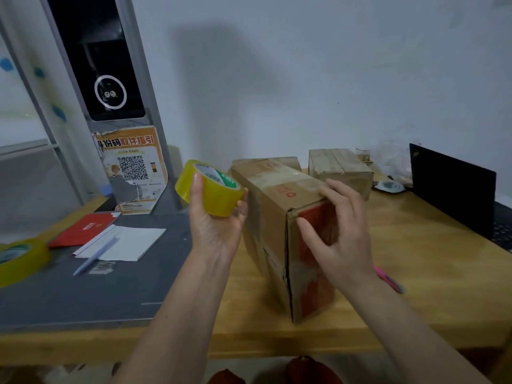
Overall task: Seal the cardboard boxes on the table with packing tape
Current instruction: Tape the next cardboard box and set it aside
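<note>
- Progress: the tall brown cardboard box with red print (279, 217) stood at the front of the light wooden table (415, 273). A glossy strip appeared to run along its top face, so taping of this box was judged to be under way; whether the strip was cut or reached down the near end could not be told.
- Remaining: a smaller brown cardboard box (339, 167) stood behind it, near the white wall. It appeared to carry tape already, but blur prevented confirmation.
- Left hand (213, 217): raised, fingers and thumb curled round the yellow-tinted roll of clear packing tape with a green-and-white core (210, 187), holding it just left of the box's upper edge, close to or touching it.
- Right hand (338, 228): fingers spread and nearly straight, resting against the box's top near corner and red-printed end face, gripping nothing.
- Spare: a second yellow tape roll (19, 259) lay on the grey mat (83, 295), well apart from both hands.
</note>
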The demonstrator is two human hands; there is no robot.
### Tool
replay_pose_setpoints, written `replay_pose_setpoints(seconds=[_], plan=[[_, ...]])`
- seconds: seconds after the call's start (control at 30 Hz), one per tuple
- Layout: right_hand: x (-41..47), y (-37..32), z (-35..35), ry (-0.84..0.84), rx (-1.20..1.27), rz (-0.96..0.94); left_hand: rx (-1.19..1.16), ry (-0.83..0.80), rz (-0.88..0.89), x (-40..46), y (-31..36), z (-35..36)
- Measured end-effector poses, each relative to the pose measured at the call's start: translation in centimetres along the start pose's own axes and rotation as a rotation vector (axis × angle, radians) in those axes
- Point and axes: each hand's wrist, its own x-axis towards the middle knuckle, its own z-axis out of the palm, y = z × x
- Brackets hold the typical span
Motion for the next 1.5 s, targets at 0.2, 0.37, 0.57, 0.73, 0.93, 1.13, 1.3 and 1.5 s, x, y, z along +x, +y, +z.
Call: replay_pose_setpoints(seconds=[0.2,0.37,0.57,0.73,0.93,1.13,1.3,1.5], plan=[[1.3,-2.0,0.7,0.058,0.092,-0.141,-0.030,-0.003,-0.030,-0.1,0.2,0.4],[1.3,-2.8,0.1,0.180,0.265,-0.168,-0.039,-0.010,-0.024,-0.8,0.6,1.2],[3.7,-2.8,-3.0,0.187,0.355,0.206,-0.035,-0.065,-0.046,-1.5,0.9,2.1],[7.1,-4.9,-4.2,-0.491,-0.278,0.297,-0.014,-0.073,-0.062,-1.7,0.3,2.6],[7.7,-4.2,-2.9,-0.837,-0.653,0.307,0.032,-0.058,-0.048,-2.0,0.5,2.0],[9.2,-3.2,-3.1,-0.749,-0.431,0.513,0.039,-0.023,-0.011,-1.9,1.4,1.5],[8.4,-2.2,-2.3,-0.500,-0.115,0.590,0.047,-0.027,0.006,-1.7,1.6,1.2],[3.7,-2.0,-0.4,-0.055,0.347,0.444,0.056,-0.024,0.046,-1.0,2.6,1.1]])
